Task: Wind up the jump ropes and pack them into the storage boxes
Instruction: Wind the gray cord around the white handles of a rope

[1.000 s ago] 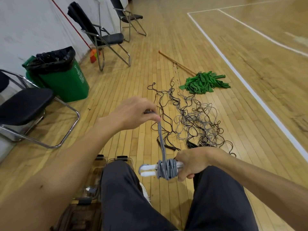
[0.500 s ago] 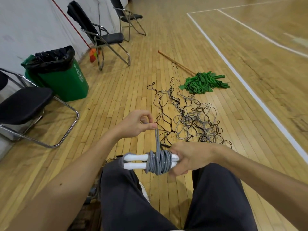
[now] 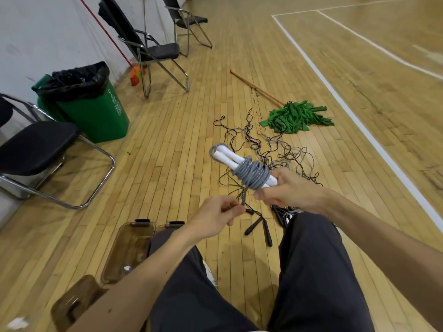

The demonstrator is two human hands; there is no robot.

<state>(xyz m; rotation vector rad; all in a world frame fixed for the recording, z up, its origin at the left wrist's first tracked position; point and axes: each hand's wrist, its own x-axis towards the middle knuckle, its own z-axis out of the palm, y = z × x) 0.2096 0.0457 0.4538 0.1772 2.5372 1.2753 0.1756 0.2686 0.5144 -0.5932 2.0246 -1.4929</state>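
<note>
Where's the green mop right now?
The mop lies on the floor, right of centre in the head view, beyond the tangled ropes, left of the white line.

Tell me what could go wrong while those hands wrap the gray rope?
If the left hand lets the rope's tail slip, the gray coil could spring loose from the white handles that the right hand holds. The tangled ropes on the floor might also knot worse when pulled.

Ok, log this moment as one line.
stage: winding | left hand: pinches grey rope tail | right hand: grips wound handles | storage boxes: on floor
</note>
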